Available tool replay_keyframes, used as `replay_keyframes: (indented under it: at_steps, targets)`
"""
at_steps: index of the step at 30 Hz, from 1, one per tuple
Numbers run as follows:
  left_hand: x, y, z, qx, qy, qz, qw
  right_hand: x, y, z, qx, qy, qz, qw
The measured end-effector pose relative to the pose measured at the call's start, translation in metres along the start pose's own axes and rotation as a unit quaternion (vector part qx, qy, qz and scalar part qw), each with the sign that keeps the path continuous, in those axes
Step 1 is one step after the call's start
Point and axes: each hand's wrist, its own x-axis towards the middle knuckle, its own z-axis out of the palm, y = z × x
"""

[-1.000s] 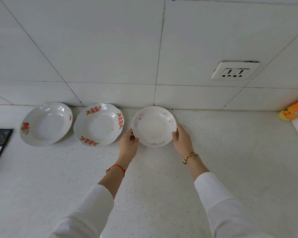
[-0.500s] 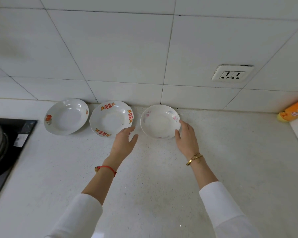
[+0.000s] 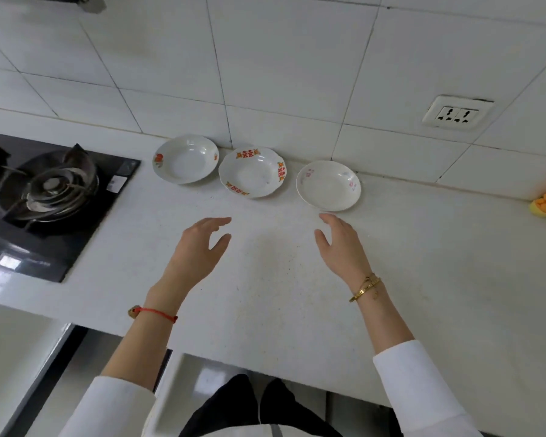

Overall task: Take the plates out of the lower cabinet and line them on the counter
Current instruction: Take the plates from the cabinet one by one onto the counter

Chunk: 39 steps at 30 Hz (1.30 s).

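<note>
Three plates are sitting in a row at the back of the counter [image 3: 297, 279], close against the tiled wall [image 3: 265, 74]: a left plate [image 3: 185, 159] with an orange motif on its rim, a middle plate [image 3: 252, 171] with a scalloped edge and red-and-orange marks, and a right plate [image 3: 328, 185] with faint pink flowers. The left and middle ones are nearly touching; the right one is lying a little apart. All are shallow, round, glossy white and probably ceramic, so they are likely hard and slippery. Lining them along the wall is probably keeping the front of the speckled, matte worktop free.

Both hands are hovering above the counter, near the plates but touching nothing. The left hand [image 3: 199, 250] is hanging empty with fingers loosely spread; the right hand [image 3: 339, 244] is likewise empty and splayed, its fingertips just short of the right plate's rim. Whether more plates are waiting in the cabinet cannot be told.

A black glass hob [image 3: 54, 197] with a metal burner is lying to the left, a socket [image 3: 456, 113] is showing on the wall.
</note>
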Motion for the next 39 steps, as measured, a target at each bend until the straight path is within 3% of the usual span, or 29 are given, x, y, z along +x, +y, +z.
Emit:
replay_keyframes:
  at_steps: [12,24,39]
  targets:
    - [-0.152,-0.071,-0.084,0.015,0.055,-0.034,0.998,-0.108,-0.09,0.049,-0.002,-0.039,-0.053,0.998]
    - [-0.305,-0.151,-0.165,0.041,0.02,-0.017,0.999,-0.274,-0.173,0.148,0.021,-0.049,-0.025,0.998]
    - [-0.391,-0.183,-0.168,0.007,0.037,-0.039,0.999,-0.359,-0.185,0.184,0.003,-0.071,-0.016,0.997]
